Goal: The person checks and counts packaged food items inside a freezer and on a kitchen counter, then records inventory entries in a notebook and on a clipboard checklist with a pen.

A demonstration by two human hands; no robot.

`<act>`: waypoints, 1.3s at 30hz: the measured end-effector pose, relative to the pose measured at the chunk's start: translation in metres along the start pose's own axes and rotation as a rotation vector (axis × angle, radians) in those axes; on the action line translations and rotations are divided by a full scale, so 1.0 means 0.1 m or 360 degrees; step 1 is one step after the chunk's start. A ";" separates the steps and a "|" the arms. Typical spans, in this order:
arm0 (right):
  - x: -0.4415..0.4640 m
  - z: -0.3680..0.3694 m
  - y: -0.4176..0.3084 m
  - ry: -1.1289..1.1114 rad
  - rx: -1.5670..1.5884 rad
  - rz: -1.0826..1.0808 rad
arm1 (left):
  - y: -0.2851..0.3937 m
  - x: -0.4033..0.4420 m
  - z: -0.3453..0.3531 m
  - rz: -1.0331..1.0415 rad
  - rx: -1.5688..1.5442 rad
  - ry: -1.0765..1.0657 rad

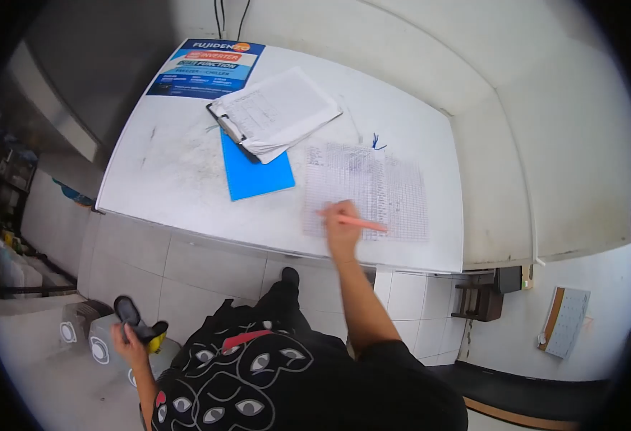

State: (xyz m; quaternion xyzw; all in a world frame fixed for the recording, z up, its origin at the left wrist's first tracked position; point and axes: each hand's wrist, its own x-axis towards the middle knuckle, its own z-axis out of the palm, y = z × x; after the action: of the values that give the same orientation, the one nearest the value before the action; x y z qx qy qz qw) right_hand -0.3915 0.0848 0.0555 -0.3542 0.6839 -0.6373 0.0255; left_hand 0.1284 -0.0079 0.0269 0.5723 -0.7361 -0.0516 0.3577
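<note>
Just below the middle of the frame, gripped a pinkish-orange pen (366,225) in the right hand (342,221), fingers curled, over the lower part of the gridded paper (337,172). At lower left, held a dark object (127,310), too unclear to name, in the left hand (129,346). Toward upper centre, had the paper-laden clipboard (225,123) overlapping a blue notebook (258,179).

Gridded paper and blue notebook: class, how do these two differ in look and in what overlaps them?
The gridded paper is whitish and marked with lines; the blue notebook shows a plain, bright cover.
The right hand and its pink pen are over the gridded paper; clipped papers partly cover the blue notebook.
Both lie on the white table.
</note>
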 end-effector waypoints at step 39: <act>-0.36 6.81 -3.39 -0.0996 0.0431 -0.1014 | -4.00 5.87 -0.25 0.0001 -0.0958 -0.0619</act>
State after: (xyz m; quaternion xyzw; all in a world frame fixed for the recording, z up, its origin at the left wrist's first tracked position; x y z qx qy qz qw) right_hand 0.1200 -0.4571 0.2152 -0.7152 0.4111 -0.5595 0.0796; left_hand 0.4135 -0.6521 0.1261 0.4205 -0.7425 -0.3737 0.3636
